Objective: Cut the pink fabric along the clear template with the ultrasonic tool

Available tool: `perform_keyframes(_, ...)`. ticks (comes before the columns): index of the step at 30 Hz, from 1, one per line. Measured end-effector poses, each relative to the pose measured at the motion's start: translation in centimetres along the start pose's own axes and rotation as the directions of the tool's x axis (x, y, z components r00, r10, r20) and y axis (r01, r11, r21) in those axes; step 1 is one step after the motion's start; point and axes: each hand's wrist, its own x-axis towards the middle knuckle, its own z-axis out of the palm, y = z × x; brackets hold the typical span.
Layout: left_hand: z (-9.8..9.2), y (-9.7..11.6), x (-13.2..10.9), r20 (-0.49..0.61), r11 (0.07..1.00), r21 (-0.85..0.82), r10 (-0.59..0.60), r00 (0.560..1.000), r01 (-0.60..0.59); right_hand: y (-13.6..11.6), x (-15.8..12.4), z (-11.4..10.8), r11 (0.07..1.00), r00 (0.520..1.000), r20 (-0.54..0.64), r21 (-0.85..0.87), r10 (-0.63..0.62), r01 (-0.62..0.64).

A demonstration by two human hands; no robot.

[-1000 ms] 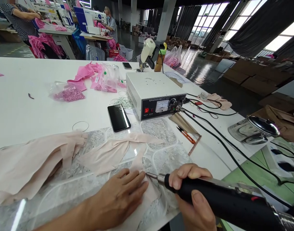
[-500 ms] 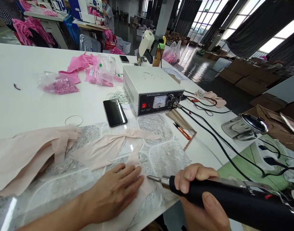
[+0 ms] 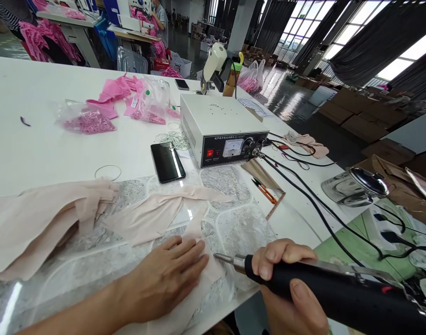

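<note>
My left hand (image 3: pixel 171 274) lies flat, fingers stretched out, on a pale pink fabric piece (image 3: pixel 213 272) over the marbled mat (image 3: pixel 246 225). Wrapped in my right hand (image 3: pixel 289 279) is a black handheld tool (image 3: pixel 338 291) with a pointed metal tip. That tip sits just right of my left fingertips, at the fabric; whether it touches is hard to tell. Another pale pink piece (image 3: pixel 153 216) is spread beyond my left hand. Several layers of the same fabric (image 3: pixel 41 218) are piled at the left.
Behind the mat stand a white control box (image 3: pixel 223 116) with black cables (image 3: pixel 303 190) running right, and a black phone (image 3: pixel 167 162). Orange snips (image 3: pixel 265 190) and a metal pot (image 3: pixel 354 186) are at the right. Pink bags (image 3: pixel 89 122) lie farther back; a person (image 3: pixel 160 21) is in the background.
The camera view has shifted very slightly. My hands, the tool and the fabric keep nearly the same positions.
</note>
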Motion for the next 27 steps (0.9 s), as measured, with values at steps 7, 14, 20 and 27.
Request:
perform_keyframes(7, -0.1, 0.0, 0.1, -0.011, 1.000, 0.003, 0.004, 1.000, -0.004, 0.0, -0.1, 0.2, 1.000, 0.999, -0.021, 0.002, 0.030, -0.030)
perform_keyframes(14, -0.1, 0.0, 0.1, -0.020, 1.000, 0.001, 0.006, 1.000, -0.006, 0.2, -0.3, 0.0, 0.999, 0.999, 0.025, -0.028, 0.033, -0.032)
perform_keyframes(20, -0.1, 0.1, 0.0, -0.012, 1.000, 0.001, 0.009, 1.000, -0.009, -0.6, 0.0, 0.2, 1.000, 0.999, -0.034, -0.027, 0.013, -0.014)
perform_keyframes(27, -0.4, 0.2, -0.1, -0.014, 0.999, 0.004, 0.036, 0.999, -0.036, -1.6, -0.5, 0.2, 1.000, 1.000, -0.013, 0.009, 0.022, -0.022)
